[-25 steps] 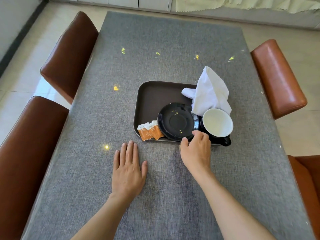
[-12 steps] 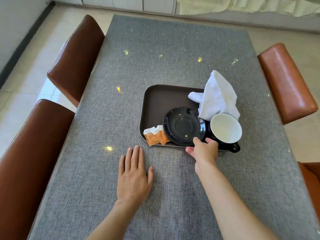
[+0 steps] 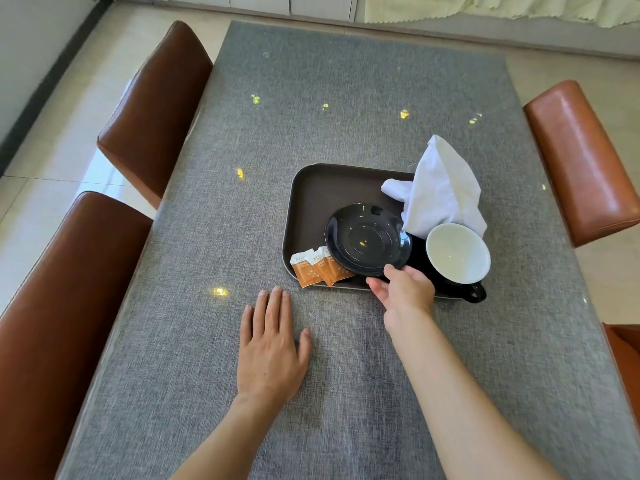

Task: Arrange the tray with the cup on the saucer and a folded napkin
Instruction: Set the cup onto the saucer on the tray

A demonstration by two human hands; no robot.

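Note:
A dark brown tray lies on the grey table. On it a black saucer sits tilted, its near right rim pinched by my right hand. To the saucer's right stands a black cup with a white inside, its handle over the tray's near edge. A crumpled white napkin stands loosely behind the cup. My left hand rests flat on the table, fingers together, below and left of the tray.
Two orange-and-white sachets lie at the tray's near left corner, partly under the saucer. Brown leather chairs stand along the left side, and another chair stands on the right.
My right hand turned from resting on the saucer's rim to gripping it from below, and the saucer's near edge lifted slightly. My left hand stayed flat on the table.

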